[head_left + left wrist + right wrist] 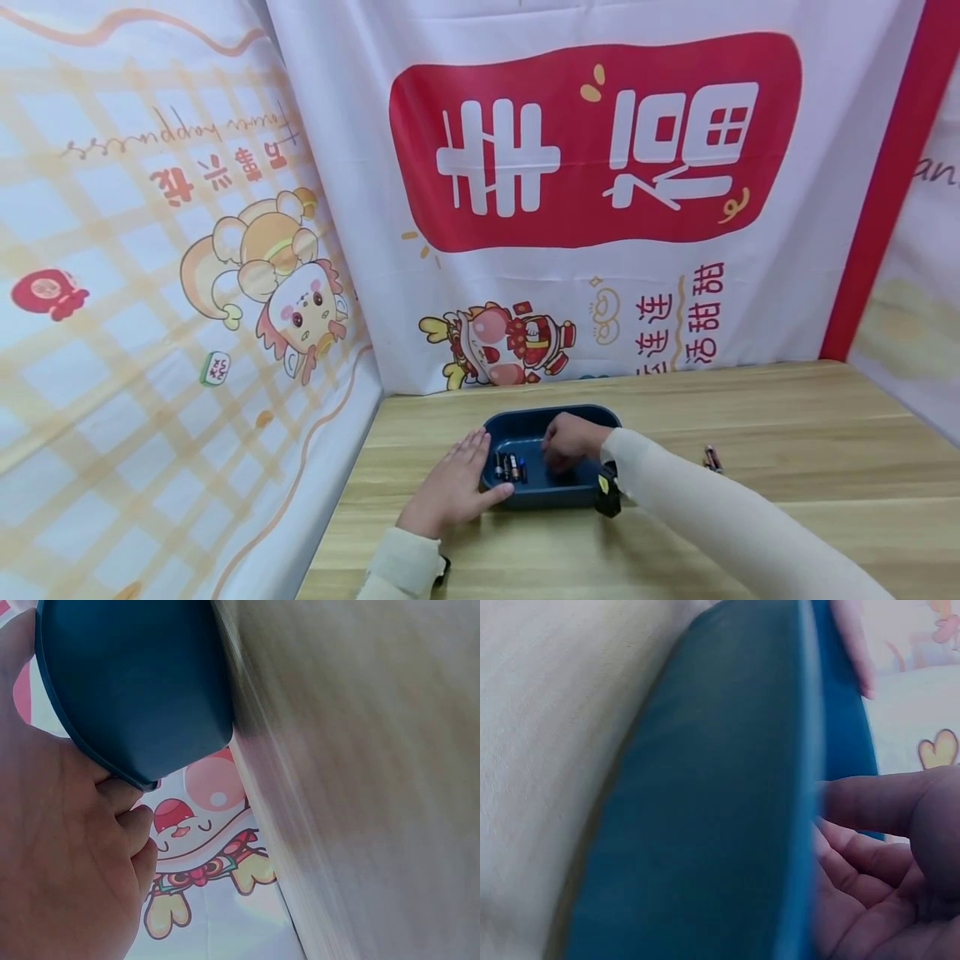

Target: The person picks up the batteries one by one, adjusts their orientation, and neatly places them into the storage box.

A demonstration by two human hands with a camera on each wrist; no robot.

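Note:
A dark blue oblong plastic bin [536, 500] sits on the wooden table. Several small batteries [514, 468] lie side by side in its left end. My left hand [459, 483] rests on the bin's left end, fingers straight along the rim and thumb over the front edge. In the left wrist view its fingers [135, 825] touch the rim. My right hand [572, 440] reaches down into the bin's right half with curled fingers. The bin wall hides those fingertips in the right wrist view, so I cannot tell whether they hold anything.
A few more batteries [712, 458] lie on the table [810, 458] right of the bin, beyond my right forearm. Printed cloth [600, 317] hangs behind the table, with more cloth [150, 375] on the left and right sides.

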